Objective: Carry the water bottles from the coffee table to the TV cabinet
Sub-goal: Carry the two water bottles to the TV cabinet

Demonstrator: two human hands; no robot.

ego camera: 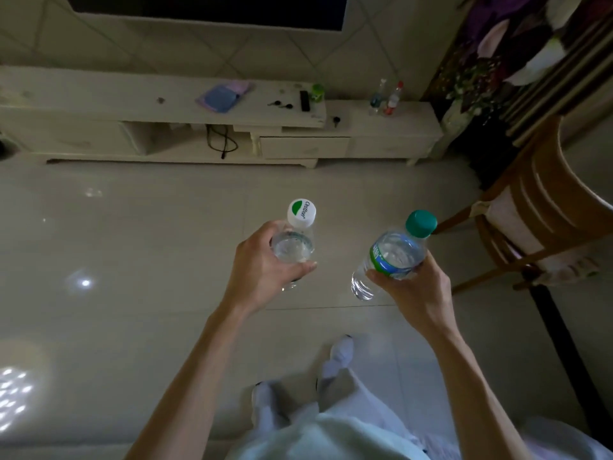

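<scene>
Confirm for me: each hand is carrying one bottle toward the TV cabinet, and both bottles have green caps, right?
Not quite. The head view shows the bottle in the left hand has a white cap with a green mark; only the right hand bottle's cap is green. The rest holds: one bottle per hand, TV cabinet ahead.

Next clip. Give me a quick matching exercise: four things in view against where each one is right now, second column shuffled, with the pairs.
Things:
1. white-capped bottle
2. green-capped bottle
3. blue cloth
4. wooden chair

Places:
A. flat on the TV cabinet
B. held in the right hand
C. standing on the floor at the right edge
D. held in the left hand

Pairs: 1-D, 2-B, 3-A, 4-C
</scene>
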